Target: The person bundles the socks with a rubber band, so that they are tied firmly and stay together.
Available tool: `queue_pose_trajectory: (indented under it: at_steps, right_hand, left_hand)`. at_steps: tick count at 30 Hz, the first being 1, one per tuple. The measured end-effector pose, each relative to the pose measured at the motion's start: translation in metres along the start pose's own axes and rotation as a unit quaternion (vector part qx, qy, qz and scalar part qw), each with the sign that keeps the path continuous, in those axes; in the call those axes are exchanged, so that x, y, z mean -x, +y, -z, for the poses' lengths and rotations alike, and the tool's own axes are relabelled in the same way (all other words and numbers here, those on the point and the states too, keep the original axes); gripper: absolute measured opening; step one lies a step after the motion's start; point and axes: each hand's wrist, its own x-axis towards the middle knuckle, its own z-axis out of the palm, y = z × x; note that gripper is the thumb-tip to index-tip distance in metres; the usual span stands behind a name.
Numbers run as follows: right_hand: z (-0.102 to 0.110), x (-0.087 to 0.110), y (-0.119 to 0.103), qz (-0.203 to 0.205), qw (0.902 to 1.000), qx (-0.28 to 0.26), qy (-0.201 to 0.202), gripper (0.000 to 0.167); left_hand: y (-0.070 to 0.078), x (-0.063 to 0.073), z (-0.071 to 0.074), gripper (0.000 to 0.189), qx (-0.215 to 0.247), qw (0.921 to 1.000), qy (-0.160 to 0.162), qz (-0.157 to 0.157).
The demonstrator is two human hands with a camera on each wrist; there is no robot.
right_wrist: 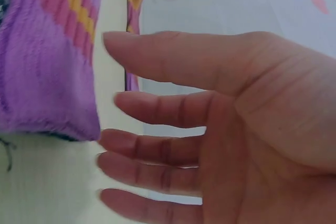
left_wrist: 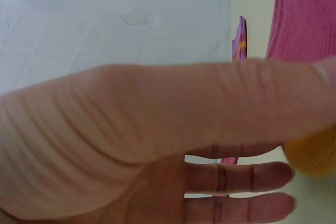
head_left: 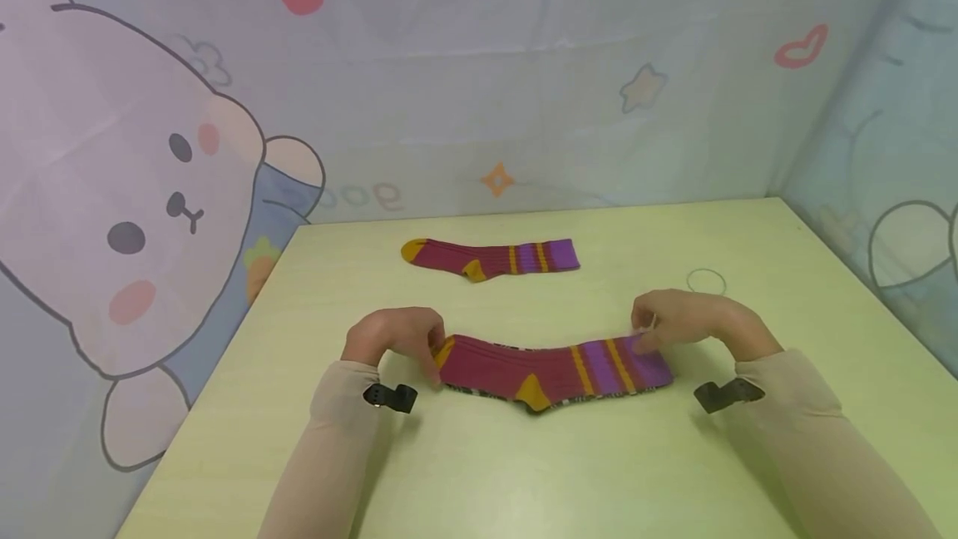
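A maroon sock (head_left: 494, 368) with mustard toe and heel and a purple striped cuff lies flat across the table, over a dark patterned layer (head_left: 535, 410) that peeks out along its edges. At the toe end is my left hand (head_left: 400, 335), its thumb reaching straight over the sock and its other fingers extended beside the mustard toe (left_wrist: 315, 156). By the purple cuff (right_wrist: 50, 72) is my right hand (head_left: 681, 318); its fingers are spread and loose, fingertips right at the cuff's edge, nothing held.
A matching maroon sock (head_left: 490, 258) lies farther back on the pale table (head_left: 569, 477), toe to the left. A thin ring-shaped band (head_left: 707, 281) is behind my right hand. Printed cloth (head_left: 464, 65) hangs along the table's back and sides.
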Motion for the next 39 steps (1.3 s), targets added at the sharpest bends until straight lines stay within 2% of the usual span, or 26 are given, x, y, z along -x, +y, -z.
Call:
queue_pose_trajectory:
  at_steps: [4, 7, 12, 16, 20, 25, 28, 34, 36, 39]
  right_hand:
    - [0.003, -0.005, -0.005, 0.011, 0.9993, -0.008, 0.034, 0.036]
    - [0.006, -0.014, -0.007, 0.023, 0.9971, -0.013, 0.071, 0.033]
    - [0.015, -0.031, -0.012, 0.02, 0.9908, -0.028, 0.13, 0.029]
    - [0.02, -0.044, -0.018, 0.014, 0.9849, -0.044, 0.167, 0.025]
    - [0.021, -0.057, -0.02, 0.008, 0.979, -0.065, 0.193, 0.022]
    - [0.023, -0.076, -0.02, -0.004, 0.9721, -0.086, 0.218, 0.023]
    - [0.023, -0.089, -0.02, -0.023, 0.9671, -0.102, 0.232, 0.026]
    - [0.024, -0.113, -0.021, -0.052, 0.9567, -0.116, 0.262, 0.029]
    - [0.023, -0.118, -0.021, -0.063, 0.9555, -0.116, 0.264, 0.029]
    - [0.02, -0.124, -0.021, -0.08, 0.9535, -0.11, 0.269, 0.031]
  left_hand:
    - [-0.005, 0.001, 0.007, 0.041, 0.001, 0.9998, 0.002, -0.02]
    - [-0.012, 0.0, 0.018, 0.04, 0.005, 0.999, 0.016, -0.041]
    - [-0.019, -0.009, 0.034, 0.04, 0.022, 0.9951, 0.077, -0.059]
    - [-0.024, -0.017, 0.041, 0.041, 0.051, 0.9889, 0.133, -0.041]
    - [-0.032, -0.028, 0.044, 0.043, 0.091, 0.9782, 0.185, -0.024]
    - [-0.047, -0.042, 0.043, 0.046, 0.138, 0.9602, 0.243, 0.009]
    - [-0.056, -0.051, 0.045, 0.044, 0.157, 0.9477, 0.276, 0.025]
    - [-0.072, -0.066, 0.05, 0.036, 0.186, 0.9211, 0.34, 0.036]
    - [-0.077, -0.071, 0.049, 0.037, 0.192, 0.9161, 0.349, 0.041]
    - [-0.085, -0.079, 0.048, 0.042, 0.191, 0.9133, 0.356, 0.05]
